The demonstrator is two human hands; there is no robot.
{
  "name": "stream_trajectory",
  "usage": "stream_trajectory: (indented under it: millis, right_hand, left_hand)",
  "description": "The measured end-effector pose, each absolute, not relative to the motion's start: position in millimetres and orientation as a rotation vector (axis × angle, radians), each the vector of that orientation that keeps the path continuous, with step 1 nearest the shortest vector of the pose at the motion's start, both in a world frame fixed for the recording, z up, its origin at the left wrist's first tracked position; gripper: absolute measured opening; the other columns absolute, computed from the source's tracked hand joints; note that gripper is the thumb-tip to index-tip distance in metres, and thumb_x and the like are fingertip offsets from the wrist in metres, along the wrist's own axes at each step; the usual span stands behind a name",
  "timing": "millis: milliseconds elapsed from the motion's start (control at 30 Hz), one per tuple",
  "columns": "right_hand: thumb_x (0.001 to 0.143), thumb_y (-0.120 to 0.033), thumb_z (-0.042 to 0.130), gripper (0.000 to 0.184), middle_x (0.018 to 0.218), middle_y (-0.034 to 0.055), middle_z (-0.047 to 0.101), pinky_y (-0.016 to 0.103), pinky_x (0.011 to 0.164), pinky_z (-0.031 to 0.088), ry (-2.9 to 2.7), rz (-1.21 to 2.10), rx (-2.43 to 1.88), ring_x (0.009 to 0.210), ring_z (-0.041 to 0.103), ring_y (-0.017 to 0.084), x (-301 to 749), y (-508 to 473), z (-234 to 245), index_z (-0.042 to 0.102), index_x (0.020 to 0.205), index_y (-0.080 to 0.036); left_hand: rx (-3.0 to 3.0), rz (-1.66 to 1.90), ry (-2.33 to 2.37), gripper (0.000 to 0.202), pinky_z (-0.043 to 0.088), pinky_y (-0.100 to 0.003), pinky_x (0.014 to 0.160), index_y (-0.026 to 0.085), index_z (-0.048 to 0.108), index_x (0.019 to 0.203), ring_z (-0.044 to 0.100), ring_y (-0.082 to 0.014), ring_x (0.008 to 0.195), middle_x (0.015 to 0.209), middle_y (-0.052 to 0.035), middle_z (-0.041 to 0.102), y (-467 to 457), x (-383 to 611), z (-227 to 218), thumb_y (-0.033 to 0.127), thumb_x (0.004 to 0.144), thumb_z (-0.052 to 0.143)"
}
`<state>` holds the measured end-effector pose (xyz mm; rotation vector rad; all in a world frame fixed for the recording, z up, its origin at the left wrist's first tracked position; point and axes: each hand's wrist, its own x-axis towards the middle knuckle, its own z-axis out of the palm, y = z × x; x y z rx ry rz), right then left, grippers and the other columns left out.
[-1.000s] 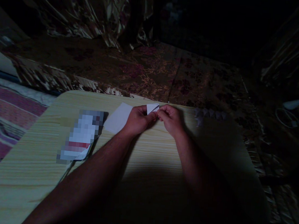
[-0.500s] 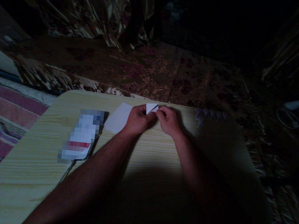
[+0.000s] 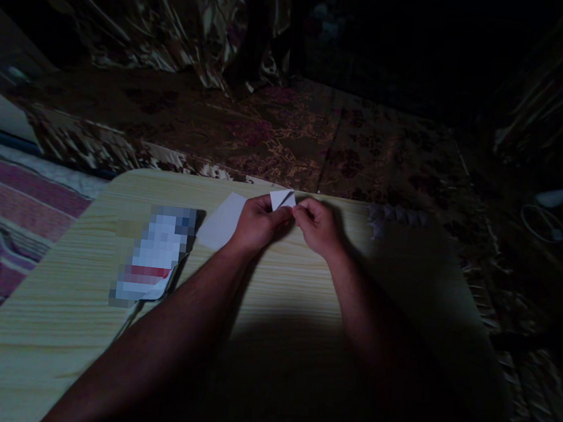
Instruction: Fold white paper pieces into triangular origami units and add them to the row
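A small folded piece of white paper (image 3: pixel 281 199) is held up near the far edge of the wooden table. My left hand (image 3: pixel 258 224) is closed on it, thumb laid across its lower part. Against the paper's right corner, my right hand (image 3: pixel 317 225) pinches with thumb and forefinger. Creases split the visible face into triangles. Beside my left hand lies a flat sheet of white paper (image 3: pixel 221 221), partly covered by the hand. To the right of my right hand sit several small folded paper pieces (image 3: pixel 396 214), dim in the shadow.
A blurred-out phone-like device (image 3: pixel 159 255) with a cable lies on the left of the wooden table (image 3: pixel 67 282). Striped bedding (image 3: pixel 5 209) is at the left. Behind the table is a ledge covered in patterned cloth (image 3: pixel 280 130), with curtains above.
The folded paper has shifted slightly left and tilted in my left hand. My right hand has barely moved and stays at the paper's right corner.
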<state>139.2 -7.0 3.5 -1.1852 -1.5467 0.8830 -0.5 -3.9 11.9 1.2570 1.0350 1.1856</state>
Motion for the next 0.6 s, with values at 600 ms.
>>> stream_trajectory:
  millis: [600]
  right_hand:
    - [0.084,-0.031,0.049,0.018,0.067,-0.003,0.046,0.022,0.059,0.035,-1.7,0.919,-1.045,0.064,0.043,0.01,137.1,-9.7,4.9,0.047,0.071,-0.019]
  left_hand:
    - [1.019,1.301,0.984,0.021,0.041,-0.023,0.055,0.014,0.066,0.067,0.054,-0.0102,0.054,0.063,-0.0003,0.064,0.3,-5.1,8.7,0.025,0.055,0.078]
